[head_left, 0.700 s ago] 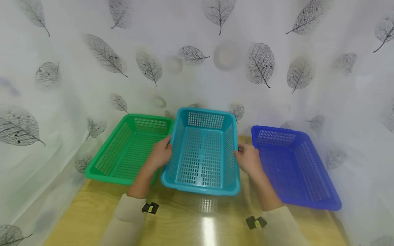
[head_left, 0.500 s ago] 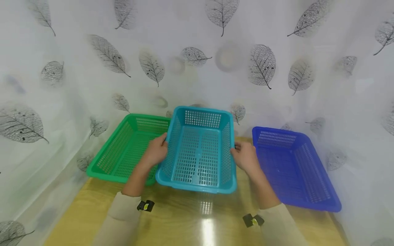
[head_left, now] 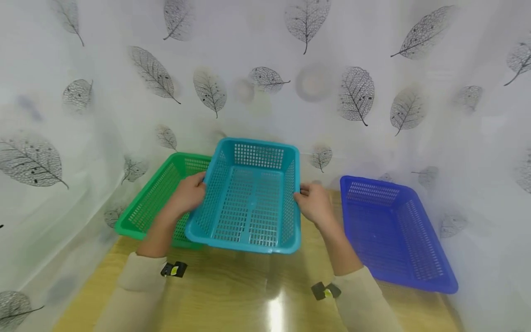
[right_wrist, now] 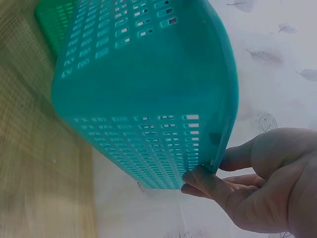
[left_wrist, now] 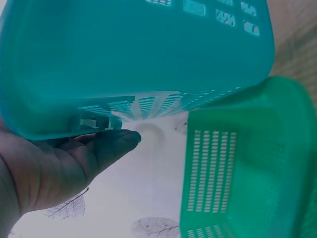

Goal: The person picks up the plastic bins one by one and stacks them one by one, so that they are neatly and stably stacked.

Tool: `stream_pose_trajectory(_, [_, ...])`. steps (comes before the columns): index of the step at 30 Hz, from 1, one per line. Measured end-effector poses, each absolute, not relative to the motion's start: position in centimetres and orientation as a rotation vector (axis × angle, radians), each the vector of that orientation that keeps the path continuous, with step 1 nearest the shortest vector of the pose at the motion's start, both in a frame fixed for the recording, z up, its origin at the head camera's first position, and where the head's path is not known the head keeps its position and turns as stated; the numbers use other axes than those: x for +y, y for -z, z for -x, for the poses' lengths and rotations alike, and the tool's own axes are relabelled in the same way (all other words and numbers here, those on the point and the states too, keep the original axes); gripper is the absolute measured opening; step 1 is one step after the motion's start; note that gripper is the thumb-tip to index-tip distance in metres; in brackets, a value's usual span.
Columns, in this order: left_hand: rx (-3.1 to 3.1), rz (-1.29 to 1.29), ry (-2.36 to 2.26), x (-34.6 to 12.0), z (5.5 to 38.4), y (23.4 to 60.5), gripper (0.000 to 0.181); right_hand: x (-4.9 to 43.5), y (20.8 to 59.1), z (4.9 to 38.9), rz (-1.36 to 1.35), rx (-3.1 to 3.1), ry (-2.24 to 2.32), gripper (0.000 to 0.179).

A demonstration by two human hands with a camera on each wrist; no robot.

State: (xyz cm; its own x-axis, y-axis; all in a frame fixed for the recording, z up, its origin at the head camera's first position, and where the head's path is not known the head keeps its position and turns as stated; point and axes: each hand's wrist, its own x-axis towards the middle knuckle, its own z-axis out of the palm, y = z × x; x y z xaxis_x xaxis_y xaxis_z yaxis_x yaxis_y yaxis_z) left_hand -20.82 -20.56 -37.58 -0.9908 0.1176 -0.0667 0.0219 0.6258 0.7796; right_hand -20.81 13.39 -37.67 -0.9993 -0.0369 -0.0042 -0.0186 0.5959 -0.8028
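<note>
A turquoise perforated plastic basket [head_left: 252,203] is held up above the table, tilted so its inside faces the head camera. My left hand [head_left: 188,194] grips its left rim; in the left wrist view the thumb of that hand [left_wrist: 64,166] lies along the basket's side. On the opposite rim, my right hand [head_left: 315,203] pinches the edge, its fingertips against the perforated wall in the right wrist view. Behind the left hand and partly hidden by the turquoise basket sits a green basket [head_left: 155,203]. Both baskets look hollow, with nothing inside the turquoise one.
At the right of the wooden table [head_left: 232,290] lies a dark blue basket [head_left: 381,235]. A white leaf-print curtain [head_left: 265,110] hangs behind and at both sides of the table.
Both hands have carried the turquoise basket leftward and slightly up in the head view. It now covers more of the green basket, and the gap to the blue basket is wider.
</note>
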Motion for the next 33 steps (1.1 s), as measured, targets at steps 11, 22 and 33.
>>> stream_pose_trajectory(11, [2.744,-0.119,-1.166,-24.6,21.5,35.6,0.058,9.9,36.8,20.9,0.062,2.541,1.633,0.043])
stream_pose_trajectory(22, [2.76,-0.01,-1.064,-28.8,21.3,35.8,0.06,6.0,37.1,20.8,0.174,2.432,1.78,0.04])
stream_pose_trajectory(33, [2.818,0.021,-1.006,-31.9,22.4,36.3,0.057,2.9,37.9,20.8,0.219,2.328,1.895,0.041])
